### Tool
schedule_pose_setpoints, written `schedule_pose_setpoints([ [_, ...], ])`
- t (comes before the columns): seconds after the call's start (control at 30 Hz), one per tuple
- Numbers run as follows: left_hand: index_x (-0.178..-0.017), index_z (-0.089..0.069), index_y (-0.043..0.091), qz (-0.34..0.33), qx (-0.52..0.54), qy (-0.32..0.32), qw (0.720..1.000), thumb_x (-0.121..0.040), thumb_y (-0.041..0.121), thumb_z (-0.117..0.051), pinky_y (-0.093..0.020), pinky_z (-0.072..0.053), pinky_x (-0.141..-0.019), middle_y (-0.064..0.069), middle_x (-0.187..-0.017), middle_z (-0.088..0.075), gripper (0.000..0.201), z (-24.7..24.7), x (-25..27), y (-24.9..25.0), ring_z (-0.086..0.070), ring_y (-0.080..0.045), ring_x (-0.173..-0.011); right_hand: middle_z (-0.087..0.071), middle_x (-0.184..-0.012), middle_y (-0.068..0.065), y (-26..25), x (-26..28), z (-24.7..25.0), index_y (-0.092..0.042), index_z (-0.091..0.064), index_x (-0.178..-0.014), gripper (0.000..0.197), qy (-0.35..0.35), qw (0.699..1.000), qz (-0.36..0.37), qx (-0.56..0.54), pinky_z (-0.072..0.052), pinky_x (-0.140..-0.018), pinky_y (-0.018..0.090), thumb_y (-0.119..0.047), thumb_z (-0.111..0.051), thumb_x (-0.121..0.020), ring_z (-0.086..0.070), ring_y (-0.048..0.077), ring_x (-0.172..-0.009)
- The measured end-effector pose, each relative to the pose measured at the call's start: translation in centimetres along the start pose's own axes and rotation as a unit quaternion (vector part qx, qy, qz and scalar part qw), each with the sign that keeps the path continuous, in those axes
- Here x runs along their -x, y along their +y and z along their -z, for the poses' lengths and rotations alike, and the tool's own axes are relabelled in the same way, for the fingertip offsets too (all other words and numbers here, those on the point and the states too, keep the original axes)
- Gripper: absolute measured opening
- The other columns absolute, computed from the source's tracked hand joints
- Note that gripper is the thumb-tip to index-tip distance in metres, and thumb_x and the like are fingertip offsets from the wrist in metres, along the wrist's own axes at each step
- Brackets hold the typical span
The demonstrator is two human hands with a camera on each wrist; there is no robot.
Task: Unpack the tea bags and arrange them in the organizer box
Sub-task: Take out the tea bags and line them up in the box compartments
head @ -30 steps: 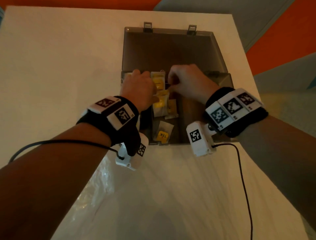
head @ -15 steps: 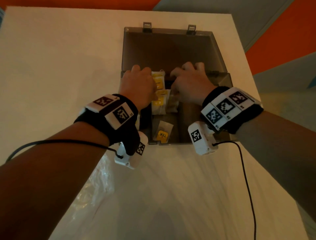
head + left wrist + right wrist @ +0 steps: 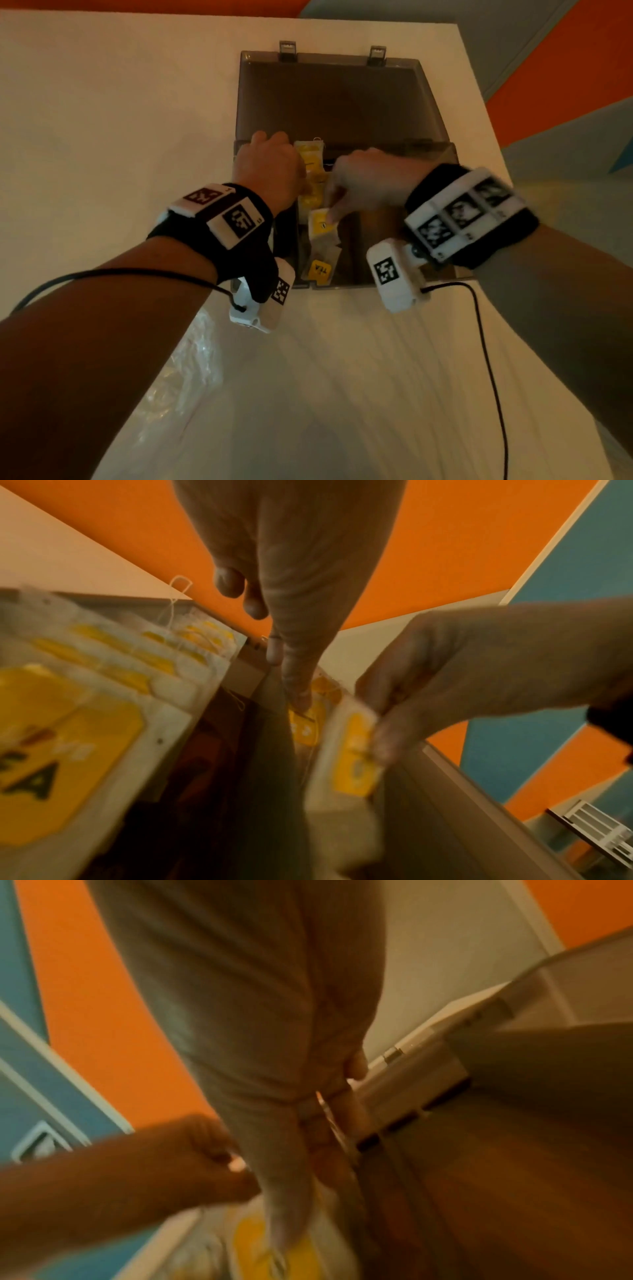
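The smoky grey organizer box (image 3: 442,161) lies open on the white table, its lid (image 3: 335,99) folded flat behind it. A row of tea bags (image 3: 311,161) with yellow tags stands in the middle compartment, and one more tea bag (image 3: 320,270) lies near the front wall. My left hand (image 3: 270,164) hangs over the row; in the left wrist view one straight finger (image 3: 299,696) presses on a yellow tag. My right hand (image 3: 330,216) pinches a tea bag (image 3: 320,224) by its top edge just in front of the row. That pinched tea bag (image 3: 352,753) shows blurred there too.
A crumpled clear plastic bag (image 3: 185,377) lies on the table at the near left, partly under my left forearm. A black cable (image 3: 489,359) trails from the right wrist camera across the near right. The table's right edge (image 3: 479,113) runs close to the box.
My right hand has drawn back from the rear of the box toward me and now pinches a tea bag in front of the row. The left hand has barely moved.
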State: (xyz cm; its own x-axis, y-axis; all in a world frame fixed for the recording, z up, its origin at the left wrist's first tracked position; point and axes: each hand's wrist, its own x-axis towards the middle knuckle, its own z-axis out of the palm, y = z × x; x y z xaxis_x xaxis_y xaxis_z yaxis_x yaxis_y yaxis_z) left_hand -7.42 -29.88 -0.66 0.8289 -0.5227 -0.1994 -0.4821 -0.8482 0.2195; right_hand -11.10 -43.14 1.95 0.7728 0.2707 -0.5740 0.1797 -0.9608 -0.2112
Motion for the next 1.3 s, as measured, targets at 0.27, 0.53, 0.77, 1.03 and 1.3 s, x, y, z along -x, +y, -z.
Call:
schedule_pose_setpoints([
  [0.27, -0.091, -0.061, 0.008, -0.090, 0.108, 0.127, 0.982, -0.079, 0.012, -0.059, -0.038, -0.042, -0.076, -0.012, -0.101, -0.049, 0.013, 0.3, 2.1, 0.2, -0.047, -0.029, -0.094, -0.040, -0.068, -0.001, -0.5, -1.6, -2.2, -0.017, -0.048, -0.082, 0.024, 0.151, 0.986, -0.045, 0.061, -0.030, -0.059, 0.030, -0.039, -0.048, -0.091, -0.043, 0.018, -0.068],
  [0.53, -0.114, -0.057, 0.012, -0.228, -0.058, -0.168, 0.957, -0.091, 0.013, -0.044, -0.038, -0.047, -0.090, -0.007, -0.121, -0.054, 0.026, -3.3, 4.8, 2.3, -0.050, -0.024, -0.111, -0.065, -0.097, 0.001, -0.2, -1.5, -1.8, -0.021, -0.066, -0.095, 0.024, 0.146, 0.989, -0.026, -0.001, -0.037, -0.067, 0.030, -0.042, -0.059, -0.084, -0.059, 0.018, -0.090],
  [0.77, -0.118, -0.054, 0.014, -0.221, -0.199, -0.142, 0.944, -0.088, 0.015, -0.053, -0.038, -0.047, -0.090, -0.006, -0.121, -0.056, 0.030, -4.7, 4.5, 3.5, -0.051, -0.026, -0.114, -0.063, -0.107, -0.003, 0.7, -0.5, -1.0, -0.025, -0.063, -0.101, 0.022, 0.152, 0.986, -0.031, -0.054, -0.043, -0.073, 0.030, -0.039, -0.060, -0.084, -0.058, 0.016, -0.099],
  [1.03, -0.114, -0.058, 0.017, -0.192, -0.200, -0.093, 0.956, -0.091, 0.021, -0.049, -0.037, -0.043, -0.088, -0.006, -0.114, -0.060, 0.025, -3.3, 4.3, 3.0, -0.054, -0.024, -0.106, -0.057, -0.099, -0.008, 2.0, 0.9, -0.5, -0.025, -0.062, -0.102, 0.018, 0.175, 0.979, -0.048, -0.094, -0.038, -0.071, 0.027, -0.034, -0.059, -0.086, -0.050, 0.007, -0.087],
  [1.3, -0.115, -0.053, 0.017, -0.149, -0.179, -0.040, 0.972, -0.091, 0.026, -0.049, -0.034, -0.039, -0.087, -0.008, -0.109, -0.062, 0.026, -0.4, 2.9, 2.4, -0.058, -0.025, -0.099, -0.057, -0.119, -0.004, 2.1, 1.9, -1.8, -0.028, -0.058, -0.111, 0.028, 0.102, 0.984, -0.070, -0.128, -0.043, -0.082, 0.031, -0.030, -0.063, -0.083, -0.054, 0.015, -0.105],
])
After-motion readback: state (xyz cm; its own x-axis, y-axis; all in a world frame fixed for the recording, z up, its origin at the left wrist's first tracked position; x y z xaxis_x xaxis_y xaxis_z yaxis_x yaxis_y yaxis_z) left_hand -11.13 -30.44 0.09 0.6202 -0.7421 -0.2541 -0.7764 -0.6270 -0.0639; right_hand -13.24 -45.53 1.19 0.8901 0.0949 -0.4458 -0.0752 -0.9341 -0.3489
